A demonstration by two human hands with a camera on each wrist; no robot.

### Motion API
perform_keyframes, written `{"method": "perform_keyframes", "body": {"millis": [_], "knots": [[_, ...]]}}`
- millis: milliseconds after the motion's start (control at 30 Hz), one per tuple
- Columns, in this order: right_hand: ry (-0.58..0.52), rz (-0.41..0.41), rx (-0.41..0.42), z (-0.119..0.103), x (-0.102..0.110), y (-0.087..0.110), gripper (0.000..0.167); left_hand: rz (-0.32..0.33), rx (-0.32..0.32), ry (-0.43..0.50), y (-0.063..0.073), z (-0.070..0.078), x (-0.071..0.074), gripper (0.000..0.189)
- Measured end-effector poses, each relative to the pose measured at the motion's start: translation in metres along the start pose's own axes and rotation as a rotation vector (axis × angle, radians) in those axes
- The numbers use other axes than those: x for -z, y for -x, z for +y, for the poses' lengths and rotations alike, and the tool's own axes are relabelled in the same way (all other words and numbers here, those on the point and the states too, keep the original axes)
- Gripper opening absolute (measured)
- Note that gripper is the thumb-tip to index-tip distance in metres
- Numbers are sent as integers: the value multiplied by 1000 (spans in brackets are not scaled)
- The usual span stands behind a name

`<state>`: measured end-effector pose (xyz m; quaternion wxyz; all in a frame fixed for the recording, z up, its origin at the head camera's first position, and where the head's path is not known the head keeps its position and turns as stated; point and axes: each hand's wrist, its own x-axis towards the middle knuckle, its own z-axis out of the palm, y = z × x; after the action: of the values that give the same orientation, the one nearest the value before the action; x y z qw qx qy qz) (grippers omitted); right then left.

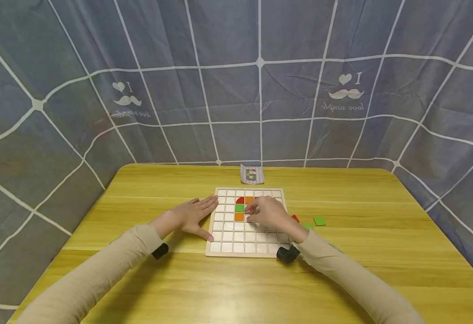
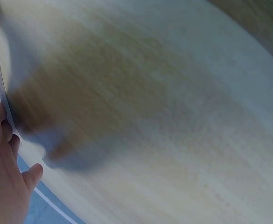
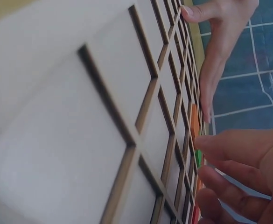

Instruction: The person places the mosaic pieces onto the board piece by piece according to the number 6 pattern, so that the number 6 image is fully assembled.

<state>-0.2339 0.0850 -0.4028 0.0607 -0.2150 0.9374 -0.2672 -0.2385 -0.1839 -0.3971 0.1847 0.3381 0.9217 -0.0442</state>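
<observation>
A pale wooden grid board (image 1: 227,247) lies on the table. Set in its upper middle cells are a red rounded tile (image 1: 240,200), an orange tile (image 1: 249,200), a green tile (image 1: 239,208) and, below that, another orange tile (image 1: 239,216). My left hand (image 1: 196,215) rests with spread fingers on the board's left edge; in the left wrist view only part of this hand (image 2: 5,172) shows. My right hand (image 1: 268,211) reaches over the board, its bent fingers and thumb apart just right of the green and lower orange tiles. No tile shows between these fingertips in the right wrist view.
Right of the board lie a green square tile (image 1: 319,221), a red tile (image 1: 295,218) and a green piece (image 1: 308,226) partly behind the right wrist. A small printed pattern card (image 1: 252,174) stands behind the board. A grey curtain (image 1: 232,94) hangs around the table.
</observation>
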Motion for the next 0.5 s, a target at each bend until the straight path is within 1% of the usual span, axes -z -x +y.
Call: {"method": "perform_keyframes", "body": {"millis": [267,400,500], "knots": [[-17,32,-37,14,11,8,18,-3,-1,6,-1,-1,0,113],[-31,35,-73,21,19,14,18,-6,3,1,-1,-1,0,113],[-37,46,-81,28,25,20,18,-5,3,-4,-2,-2,0,113]]}}
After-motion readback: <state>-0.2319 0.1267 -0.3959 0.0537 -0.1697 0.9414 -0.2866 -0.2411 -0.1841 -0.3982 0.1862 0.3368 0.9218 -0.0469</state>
